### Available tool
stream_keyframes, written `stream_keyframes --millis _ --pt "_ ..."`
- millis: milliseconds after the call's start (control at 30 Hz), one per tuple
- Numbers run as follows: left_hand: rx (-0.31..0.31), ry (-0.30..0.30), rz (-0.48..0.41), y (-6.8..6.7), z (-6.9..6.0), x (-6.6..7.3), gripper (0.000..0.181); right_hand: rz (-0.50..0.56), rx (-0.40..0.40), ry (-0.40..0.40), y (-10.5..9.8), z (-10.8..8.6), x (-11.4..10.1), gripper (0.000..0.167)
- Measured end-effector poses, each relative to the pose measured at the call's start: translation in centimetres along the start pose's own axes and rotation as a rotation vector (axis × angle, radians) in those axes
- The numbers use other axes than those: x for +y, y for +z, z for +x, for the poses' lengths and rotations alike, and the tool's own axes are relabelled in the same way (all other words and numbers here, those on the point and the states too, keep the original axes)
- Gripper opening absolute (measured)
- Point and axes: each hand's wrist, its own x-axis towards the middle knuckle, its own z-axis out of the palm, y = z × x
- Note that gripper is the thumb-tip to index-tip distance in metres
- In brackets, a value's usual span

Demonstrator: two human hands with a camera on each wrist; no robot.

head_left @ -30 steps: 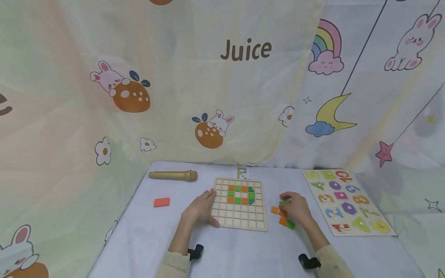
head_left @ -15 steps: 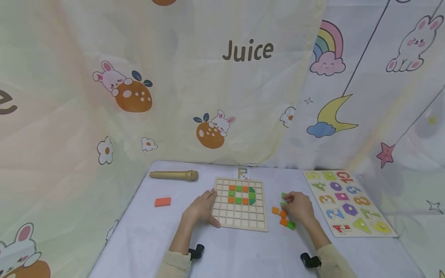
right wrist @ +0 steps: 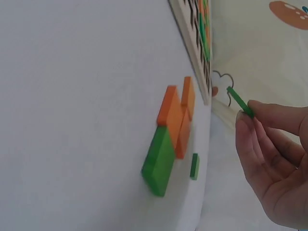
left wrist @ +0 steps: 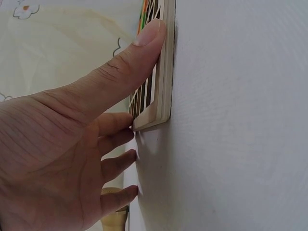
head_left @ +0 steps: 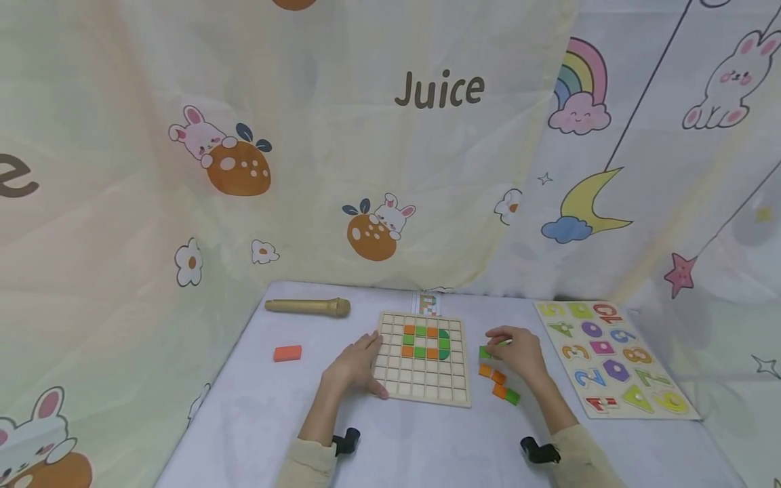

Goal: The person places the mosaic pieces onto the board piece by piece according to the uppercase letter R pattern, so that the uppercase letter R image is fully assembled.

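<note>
Flat beside the gridded wooden board (head_left: 421, 388), my left hand (head_left: 352, 369) has its thumb on the board's near left part. The left wrist view shows that thumb (left wrist: 115, 70) against the board's edge (left wrist: 167, 82), the other fingers loosely extended. Between thumb and fingertips, my right hand (head_left: 520, 351) pinches a green tile (head_left: 485, 352), seen edge-on and raised (right wrist: 239, 100) in the right wrist view. Below it lie orange tiles (head_left: 499, 391) and a green tile (head_left: 512, 397); another green piece (right wrist: 194, 166) lies near them. Orange and green pieces form a ring on the board.
A gold microphone (head_left: 308, 307) lies at the back left, with a red-orange block (head_left: 287, 353) in front of it. Behind the board is a small pattern card (head_left: 426, 303). A number and shape puzzle board (head_left: 616, 359) lies at the right.
My right hand has moved slightly left and away from me, carrying the green tile nearer to the board. My left hand keeps its place at the board's edge.
</note>
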Motion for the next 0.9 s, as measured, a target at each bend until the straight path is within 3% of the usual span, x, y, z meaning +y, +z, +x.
stream_keyframes --millis 367,600,900 --pt "0.006 0.004 -0.012 0.0 0.0 0.1 0.128 0.075 -0.037 0.004 1.8 0.4 -2.4 0.033" --pt "0.013 0.014 0.016 0.0 0.0 0.1 0.127 0.206 -0.086 0.007 3.2 0.5 -3.3 0.029" --pt "-0.004 0.006 0.008 0.1 0.2 -0.2 0.129 0.195 -0.113 -0.012 5.3 0.5 -4.4 0.030"
